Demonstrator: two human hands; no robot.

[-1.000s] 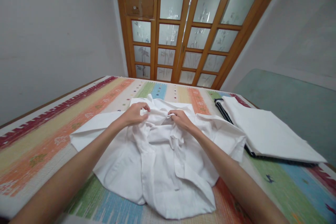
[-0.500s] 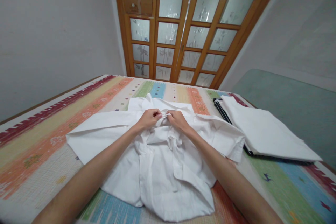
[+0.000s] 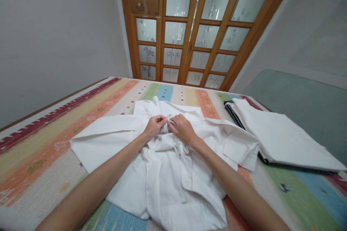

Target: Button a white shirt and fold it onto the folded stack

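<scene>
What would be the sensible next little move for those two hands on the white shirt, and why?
Probably finish fastening the top of the placket. The left hand and right hand meet fingertip to fingertip, pinching the white shirt just below its collar, while the front lower down lies open and rumpled on the striped cloth. Closing that point first would likely hold the front together.

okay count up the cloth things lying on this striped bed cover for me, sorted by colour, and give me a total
White: 2, the spread-out shirt that the left hand and right hand pinch near its collar, and the folded cloth to the right.
Dark with white stripes: 1, a folded piece showing under the white folded cloth.
Total: 3 on the bed cover.
</scene>
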